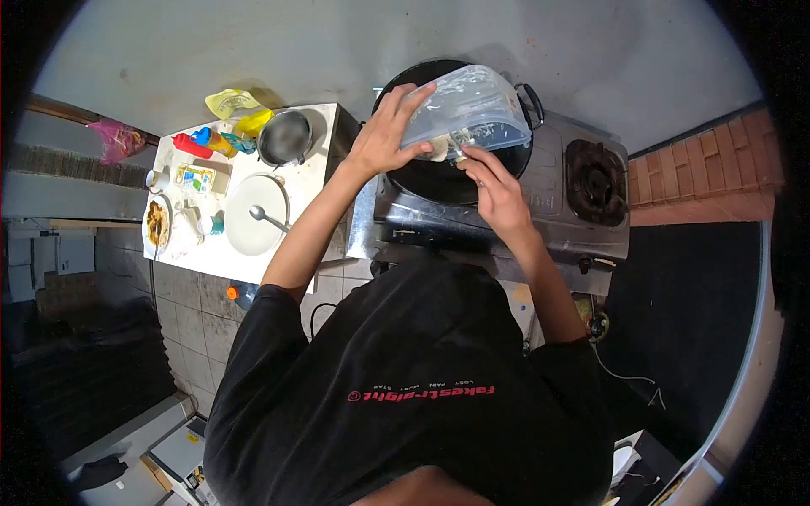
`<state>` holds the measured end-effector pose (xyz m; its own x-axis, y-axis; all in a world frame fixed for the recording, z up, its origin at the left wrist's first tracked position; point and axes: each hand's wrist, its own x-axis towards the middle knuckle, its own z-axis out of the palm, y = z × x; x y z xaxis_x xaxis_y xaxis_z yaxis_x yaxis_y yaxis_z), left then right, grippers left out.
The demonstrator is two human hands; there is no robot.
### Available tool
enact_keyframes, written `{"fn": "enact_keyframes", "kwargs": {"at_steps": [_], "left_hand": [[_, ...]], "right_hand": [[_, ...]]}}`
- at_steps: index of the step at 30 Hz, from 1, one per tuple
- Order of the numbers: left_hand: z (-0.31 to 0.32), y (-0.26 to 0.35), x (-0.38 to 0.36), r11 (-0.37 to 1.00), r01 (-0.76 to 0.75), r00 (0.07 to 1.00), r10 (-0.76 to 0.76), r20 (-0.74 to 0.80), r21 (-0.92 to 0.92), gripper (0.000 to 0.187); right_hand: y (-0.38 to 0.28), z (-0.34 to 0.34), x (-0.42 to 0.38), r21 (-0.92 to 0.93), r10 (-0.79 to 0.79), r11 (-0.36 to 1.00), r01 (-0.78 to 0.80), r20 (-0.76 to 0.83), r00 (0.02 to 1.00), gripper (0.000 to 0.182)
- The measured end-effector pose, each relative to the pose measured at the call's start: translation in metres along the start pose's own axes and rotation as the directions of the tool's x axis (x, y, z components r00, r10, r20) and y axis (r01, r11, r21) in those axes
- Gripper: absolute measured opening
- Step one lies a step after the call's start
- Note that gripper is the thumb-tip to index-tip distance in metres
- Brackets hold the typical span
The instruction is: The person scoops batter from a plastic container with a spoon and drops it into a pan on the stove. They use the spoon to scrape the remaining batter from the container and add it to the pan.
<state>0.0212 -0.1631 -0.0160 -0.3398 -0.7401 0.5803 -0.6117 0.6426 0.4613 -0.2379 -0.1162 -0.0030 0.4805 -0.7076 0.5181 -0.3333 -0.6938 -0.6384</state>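
Note:
My left hand (384, 139) is closed on the rim of a clear plastic container (472, 97), which is tipped on its side over a large black pan (422, 181) on the stove. Pale, wet residue clings to the inside walls, and a whitish lump (439, 147) sits at the lower edge of the mouth. At that mouth, my right hand (498, 190) pinches a small metal utensil (458, 153); its far end is in the residue and its exact kind is hard to make out.
Right of the pan is a bare burner (596, 182) on the steel stove (540, 198). The white table (308, 181) at left bears a plate (253, 232) with a spoon (268, 219), a small pot (285, 137), a red bottle (192, 146) and a food dish (158, 223).

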Motion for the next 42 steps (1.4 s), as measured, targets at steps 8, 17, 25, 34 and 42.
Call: {"fn": "enact_keyframes", "kwargs": {"at_steps": [8,17,25,34,42], "left_hand": [[-0.002,0.001,-0.005,1.0,0.006,0.999,-0.005,0.042,-0.018,0.094],[-0.003,-0.002,-0.009,0.995,0.064,0.998,-0.063,0.019,-0.082,0.092],[0.0,-0.009,-0.006,0.999,0.025,0.999,-0.024,0.031,-0.023,0.093],[0.01,-0.006,-0.007,0.999,0.008,0.997,-0.011,0.078,0.034,0.093],[0.002,-0.005,-0.007,1.0,-0.004,0.998,0.003,0.066,0.022,0.094]], "right_hand": [[-0.007,-0.005,0.0,0.015,0.0,1.0,0.0,-0.016,1.0,0.031],[-0.004,0.0,-0.008,0.018,0.034,0.999,-0.035,0.055,0.998,0.031],[0.008,0.007,0.004,-0.03,0.003,1.0,-0.002,0.015,1.0,0.031],[0.005,0.006,-0.003,0.009,0.049,0.999,-0.05,0.039,0.998,0.031],[-0.006,0.001,-0.001,-0.029,0.026,0.999,-0.025,0.02,0.999,0.031]]}}
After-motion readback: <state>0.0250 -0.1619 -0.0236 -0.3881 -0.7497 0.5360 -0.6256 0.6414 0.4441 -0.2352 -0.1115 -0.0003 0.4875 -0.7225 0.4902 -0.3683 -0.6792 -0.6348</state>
